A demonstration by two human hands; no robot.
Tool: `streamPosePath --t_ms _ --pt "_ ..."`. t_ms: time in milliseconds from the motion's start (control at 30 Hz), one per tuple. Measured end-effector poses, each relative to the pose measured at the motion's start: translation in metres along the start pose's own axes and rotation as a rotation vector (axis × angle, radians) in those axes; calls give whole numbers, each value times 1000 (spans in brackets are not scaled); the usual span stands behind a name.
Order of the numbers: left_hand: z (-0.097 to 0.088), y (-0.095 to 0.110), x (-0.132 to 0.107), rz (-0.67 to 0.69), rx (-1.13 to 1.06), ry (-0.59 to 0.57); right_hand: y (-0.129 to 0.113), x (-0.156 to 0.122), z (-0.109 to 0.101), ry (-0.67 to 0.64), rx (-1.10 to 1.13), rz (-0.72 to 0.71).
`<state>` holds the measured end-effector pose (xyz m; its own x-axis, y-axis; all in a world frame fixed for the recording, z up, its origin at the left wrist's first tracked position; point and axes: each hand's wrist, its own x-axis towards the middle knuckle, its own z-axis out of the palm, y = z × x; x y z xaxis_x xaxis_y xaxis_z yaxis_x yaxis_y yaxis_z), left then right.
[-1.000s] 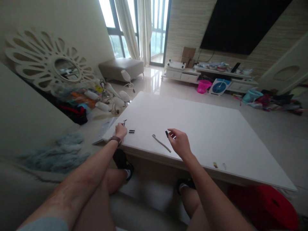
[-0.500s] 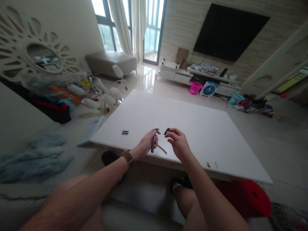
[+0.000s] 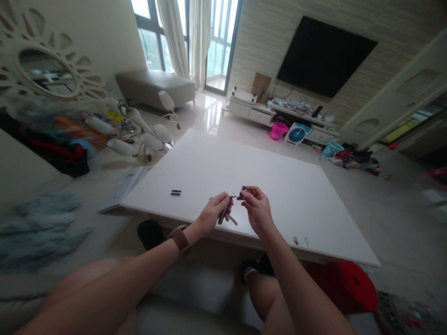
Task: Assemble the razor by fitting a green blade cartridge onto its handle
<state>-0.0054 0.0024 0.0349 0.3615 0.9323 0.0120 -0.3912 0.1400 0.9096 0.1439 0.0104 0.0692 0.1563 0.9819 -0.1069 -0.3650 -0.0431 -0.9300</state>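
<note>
My left hand [image 3: 213,213] is closed around a slim dark-handled tool [image 3: 223,214], its small shiny metal head pointing up and toward my right hand. The tool's exact kind is too small to make out. My right hand [image 3: 257,208] pinches a small black piece [image 3: 242,190] between thumb and fingers, a short gap from the tool's head. Behind and below my left hand, a thin beige stick-like piece [image 3: 233,220] lies on the white table [image 3: 279,181], partly hidden. Farther left on the tabletop are two short black strips [image 3: 175,192] side by side.
Two tiny items, one yellowish-brown [image 3: 295,240] and one pale [image 3: 306,241], lie near the table's front edge. A red roll [image 3: 356,284] stands below the right corner. A lamp with several white shades [image 3: 120,147] is on the floor beyond the left side.
My hands have come slightly closer together. The tool in my left hand has turned so its metal head shows more. The camera view has shifted a little.
</note>
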Motion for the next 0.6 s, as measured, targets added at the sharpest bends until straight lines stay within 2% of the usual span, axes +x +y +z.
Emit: streamPosePath --t_ms 267,433,600 --pt "7 6 -9 42 105 -43 0 -4 4 -28 48 4" --pt "13 4 -12 44 59 -21 2 -8 10 -86 196 66" --pt "16 0 -12 58 -24 21 2 -13 14 -97 237 129"
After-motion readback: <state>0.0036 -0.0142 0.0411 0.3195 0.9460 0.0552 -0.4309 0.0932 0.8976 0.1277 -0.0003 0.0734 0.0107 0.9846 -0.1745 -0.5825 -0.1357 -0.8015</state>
